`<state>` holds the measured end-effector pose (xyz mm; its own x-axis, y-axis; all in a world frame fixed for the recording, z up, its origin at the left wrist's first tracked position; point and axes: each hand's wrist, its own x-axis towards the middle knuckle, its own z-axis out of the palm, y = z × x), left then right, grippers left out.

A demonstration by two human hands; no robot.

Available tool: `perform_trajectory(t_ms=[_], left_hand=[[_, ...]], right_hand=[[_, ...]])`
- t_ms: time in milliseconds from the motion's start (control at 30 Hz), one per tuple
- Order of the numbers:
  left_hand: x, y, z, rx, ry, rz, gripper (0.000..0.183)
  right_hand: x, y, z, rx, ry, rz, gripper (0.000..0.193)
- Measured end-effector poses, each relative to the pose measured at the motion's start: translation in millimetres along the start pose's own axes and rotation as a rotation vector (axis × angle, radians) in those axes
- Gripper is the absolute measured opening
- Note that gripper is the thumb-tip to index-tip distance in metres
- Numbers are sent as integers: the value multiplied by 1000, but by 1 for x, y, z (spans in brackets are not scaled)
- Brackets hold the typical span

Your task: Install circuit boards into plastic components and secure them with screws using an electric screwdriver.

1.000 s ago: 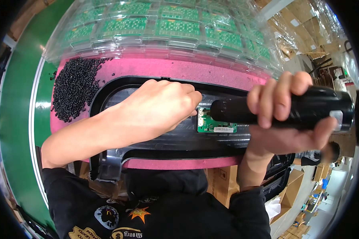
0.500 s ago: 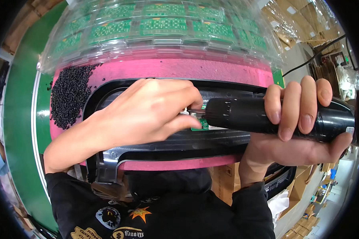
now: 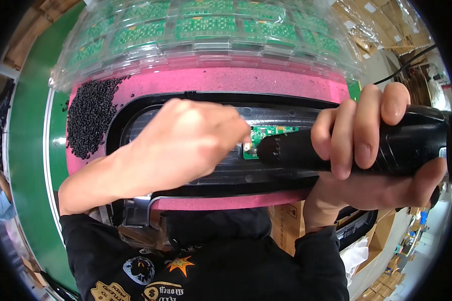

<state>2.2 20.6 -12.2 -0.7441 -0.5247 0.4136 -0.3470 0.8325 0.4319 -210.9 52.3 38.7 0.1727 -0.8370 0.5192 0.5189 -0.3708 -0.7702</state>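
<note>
A long black plastic housing [image 3: 135, 115] lies on a pink foam pad [image 3: 226, 80]. Inside it sits a small green circuit board [image 3: 266, 133]. My left hand [image 3: 186, 145] rests over the housing with its fingertips pinched at the board's left edge. My right hand [image 3: 371, 150] grips a black electric screwdriver [image 3: 346, 150] whose tip points left at the board. What my left fingertips hold is hidden.
A heap of small black screws [image 3: 88, 118] lies on the pad's left end. Clear plastic trays with several green circuit boards [image 3: 206, 30] stand behind the pad. A green conveyor belt [image 3: 27, 150] runs on the left. Cardboard boxes [image 3: 286, 223] sit below right.
The screwdriver has moved left toward the board, and my left hand has shifted slightly right so its fingertips meet the tip at the board.
</note>
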Motion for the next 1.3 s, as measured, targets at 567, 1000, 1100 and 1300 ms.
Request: perform_trajectory(t_ms=[567,1000,1100,1300], left_hand=[[2,-11,6,-319,-82,-7,21],[6,-13,0,-247,44,-136,16],[2,-11,6,-244,-85,-31,23],[1,-7,3,-157,-77,32,15]], right_hand=[[-8,15,-6,111,4,-109,52],[-8,12,-11,-4,-105,53,60],[-8,17,-11,50,-128,15,59],[-10,16,-8,81,-38,-65,59]])
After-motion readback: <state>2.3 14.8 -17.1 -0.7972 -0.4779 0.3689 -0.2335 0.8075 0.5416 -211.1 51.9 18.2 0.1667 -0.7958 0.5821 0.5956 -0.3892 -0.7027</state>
